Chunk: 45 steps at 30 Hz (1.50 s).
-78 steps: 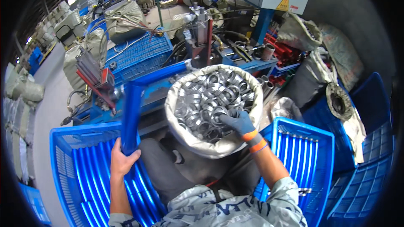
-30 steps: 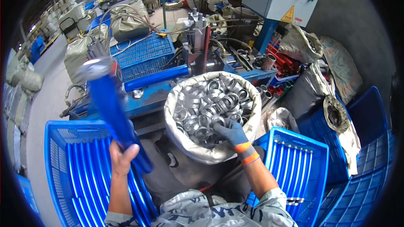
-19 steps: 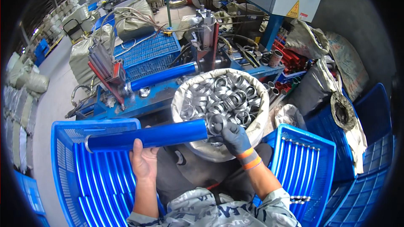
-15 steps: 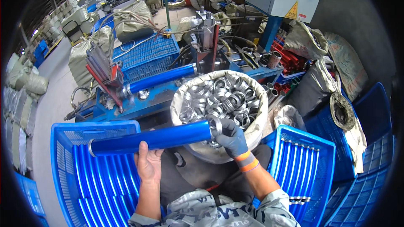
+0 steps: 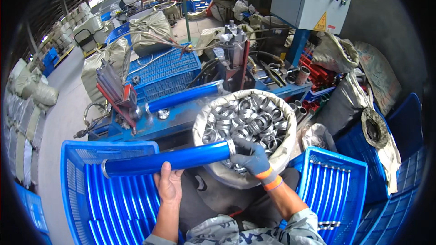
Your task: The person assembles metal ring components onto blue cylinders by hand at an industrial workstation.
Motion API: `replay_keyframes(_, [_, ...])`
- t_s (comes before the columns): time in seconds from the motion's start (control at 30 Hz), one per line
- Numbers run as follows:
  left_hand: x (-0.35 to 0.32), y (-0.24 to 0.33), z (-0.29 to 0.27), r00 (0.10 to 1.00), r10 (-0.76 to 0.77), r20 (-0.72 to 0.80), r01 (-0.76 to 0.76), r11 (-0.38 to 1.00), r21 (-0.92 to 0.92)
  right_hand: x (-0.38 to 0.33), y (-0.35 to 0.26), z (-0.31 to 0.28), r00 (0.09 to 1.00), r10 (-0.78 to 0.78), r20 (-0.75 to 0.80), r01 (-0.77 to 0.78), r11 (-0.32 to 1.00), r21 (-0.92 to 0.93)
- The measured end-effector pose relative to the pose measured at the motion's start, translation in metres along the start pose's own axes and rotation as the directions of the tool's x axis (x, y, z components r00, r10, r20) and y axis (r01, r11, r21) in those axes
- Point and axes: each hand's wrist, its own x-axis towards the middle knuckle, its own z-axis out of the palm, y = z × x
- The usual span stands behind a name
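A long shiny blue metal tube [image 5: 172,159] lies slantwise across my lap, its right end a little higher. My bare left hand [image 5: 169,186] grips it from below near the middle, thumb up along the near side. At the tube's right end sits a silver metal ring [image 5: 231,147]. My right hand [image 5: 251,158], in a grey glove with an orange cuff, is closed on that ring; the fingertips are partly hidden. Another silver ring [image 5: 105,169] caps the left end. Just beyond my right hand stands a whitish sack [image 5: 290,141] filled with loose silver rings [image 5: 247,117].
A blue crate [image 5: 68,186] of blue tubes stands left, another crate [image 5: 361,190] of tubes right. Ahead is a blue machine bench [image 5: 177,117] with a blue tube [image 5: 186,96] lying between its clamps. A grey control box [image 5: 299,4] rises at the far right.
The ring at the tube's right end was tilted in my gloved fingers; now it sits squarely against the end. My right hand has closed in there. The whole view has shifted slightly.
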Motion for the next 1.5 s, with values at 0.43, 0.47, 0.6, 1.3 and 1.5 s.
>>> replay_keyframes(0.43, [0.058, 0.026, -0.065, 0.987, -0.018, -0.162, -0.022, 0.971, -0.239, 0.269, 0.001, 0.018, 0.938, -0.196, 0.286, 0.274, 0.924, -0.266])
replay_keyframes(0.47, [0.063, 0.022, -0.065, 0.978, -0.027, -0.205, -0.026, 0.968, -0.250, 0.301, 0.014, 0.022, 0.939, -0.188, 0.287, 0.264, 0.931, -0.253])
replay_keyframes(0.6, [0.066, 0.041, -0.099, 0.985, -0.039, -0.169, -0.015, 0.951, -0.308, 0.393, 0.063, 0.053, 0.895, -0.280, 0.347, 0.387, 0.102, -0.916])
replay_keyframes(1.3, [0.355, -0.148, -0.003, 0.963, -0.220, -0.153, 0.219, 0.975, -0.024, 0.133, -0.134, -0.110, 0.543, -0.798, -0.261, 0.618, 0.590, -0.519])
replay_keyframes(1.5, [0.420, -0.209, -0.054, 0.918, -0.285, -0.277, 0.289, 0.957, -0.026, -0.009, -0.096, -0.179, 0.600, -0.685, -0.413, 0.444, 0.715, -0.541])
